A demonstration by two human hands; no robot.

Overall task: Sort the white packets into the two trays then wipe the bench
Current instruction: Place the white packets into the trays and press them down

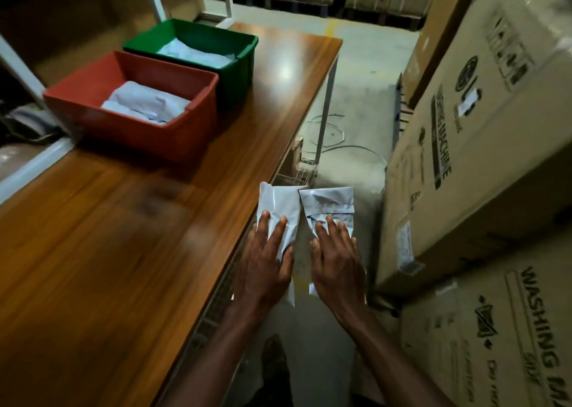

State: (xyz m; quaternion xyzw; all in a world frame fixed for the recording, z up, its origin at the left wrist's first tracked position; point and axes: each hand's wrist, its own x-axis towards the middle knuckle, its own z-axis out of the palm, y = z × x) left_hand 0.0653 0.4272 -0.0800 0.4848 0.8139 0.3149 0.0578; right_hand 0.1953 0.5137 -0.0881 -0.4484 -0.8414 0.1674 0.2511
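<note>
Each of my hands holds a white packet, side by side, just off the right edge of the wooden bench [102, 252]. My left hand [263, 267] grips one white packet [280, 202], fingers on top and thumb at its side. My right hand [337, 264] holds the other white packet [329, 204], fingers spread over it. A red tray [139, 131] stands on the bench at the back left with white packets inside. Behind it a green tray [238, 63] also holds white packets.
Large cardboard washing-machine boxes [483, 146] are stacked close on the right, leaving a narrow aisle of concrete floor [356, 97]. A white shelf frame [18, 63] stands left of the trays. Cables and a wire rack lie on the floor by the bench leg.
</note>
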